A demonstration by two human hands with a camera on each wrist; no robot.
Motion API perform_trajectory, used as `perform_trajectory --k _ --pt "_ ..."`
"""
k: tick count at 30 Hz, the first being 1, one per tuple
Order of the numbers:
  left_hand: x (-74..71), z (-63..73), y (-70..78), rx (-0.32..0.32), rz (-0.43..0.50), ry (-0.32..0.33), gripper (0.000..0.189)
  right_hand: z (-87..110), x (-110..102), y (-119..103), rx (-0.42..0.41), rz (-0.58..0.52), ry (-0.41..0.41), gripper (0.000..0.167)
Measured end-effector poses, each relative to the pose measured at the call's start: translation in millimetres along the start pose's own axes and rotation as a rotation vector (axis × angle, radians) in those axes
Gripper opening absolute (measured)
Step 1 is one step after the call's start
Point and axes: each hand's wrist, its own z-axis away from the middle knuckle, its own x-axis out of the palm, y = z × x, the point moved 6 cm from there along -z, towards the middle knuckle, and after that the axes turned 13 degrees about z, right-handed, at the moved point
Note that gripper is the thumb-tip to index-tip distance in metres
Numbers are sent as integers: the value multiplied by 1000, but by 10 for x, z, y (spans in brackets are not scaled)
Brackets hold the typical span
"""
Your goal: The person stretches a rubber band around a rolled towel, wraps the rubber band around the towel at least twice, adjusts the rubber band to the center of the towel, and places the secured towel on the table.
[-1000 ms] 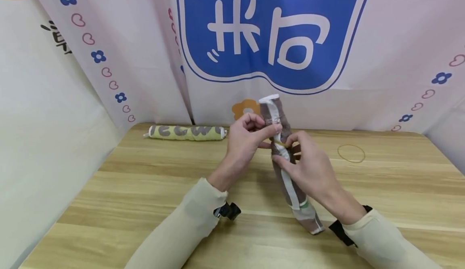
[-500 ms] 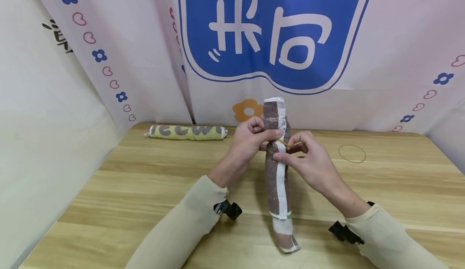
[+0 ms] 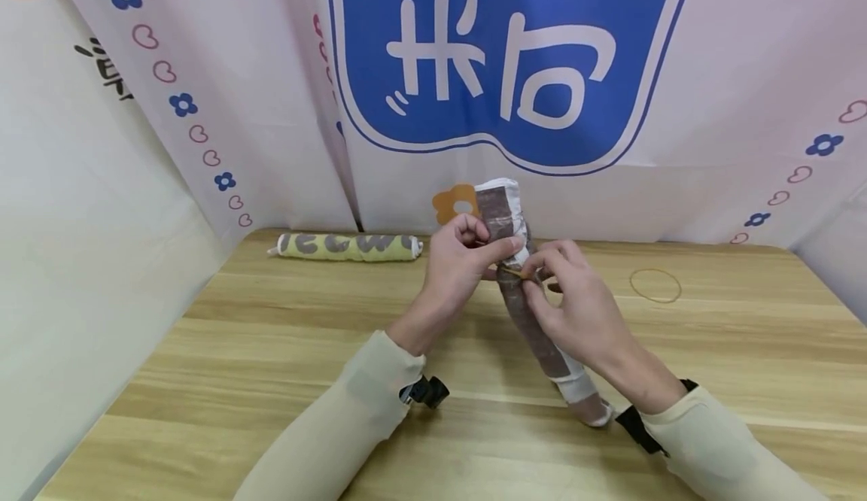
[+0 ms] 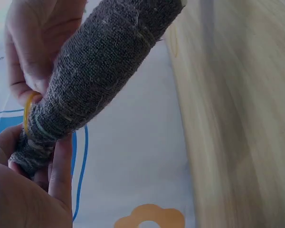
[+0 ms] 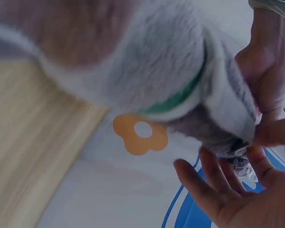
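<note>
Now that the rolled towel (image 3: 530,326) above the table (image 3: 271,335) has swung its lower end rightward, the left hand (image 3: 455,260) grips its upper part and the right hand (image 3: 581,302) pinches a rubber band (image 4: 27,111) at its waist, binding apparently unfinished.

The grey roll (image 4: 99,71) slants from 1 o'clock down to 8 o'clock, narrowing at that lower end, where the left hand (image 4: 23,199) grips it from 7 o'clock. The right hand (image 4: 35,42), at 10 o'clock, pinches the yellow band (image 4: 26,116), which curves against the narrow part. The wooden table (image 4: 232,118) fills 3 o'clock; the white sheet (image 4: 133,142) bears an orange flower (image 4: 149,211) at 6 o'clock.
</note>
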Motion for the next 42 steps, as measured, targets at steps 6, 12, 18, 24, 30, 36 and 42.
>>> perform_trajectory --k 6,12,18,24,30,36,42 --pt "39 -38 34 13 164 -134 19 -10 -51 86 204 -48 -126 38" --pt "51 -81 -42 -74 273 -240 17 -21 -34 197 377 -477 -179 34" --pt "17 -84 -71 -61 199 -167 30 -14 43 169 330 -563 -197 24" --pt "17 -71 -26 -10 149 -92 37 -7 17 41 15 -318 -17 25" --pt "30 -5 43 89 26 -31 37 11 -11 6 -32 -100 53 24" --pt "56 45 115 155 -53 -6 34 26 1 31 202 -87 -118 32" --pt "56 -39 -26 -15 201 -124 20 20 5 132 364 -369 -164 36"
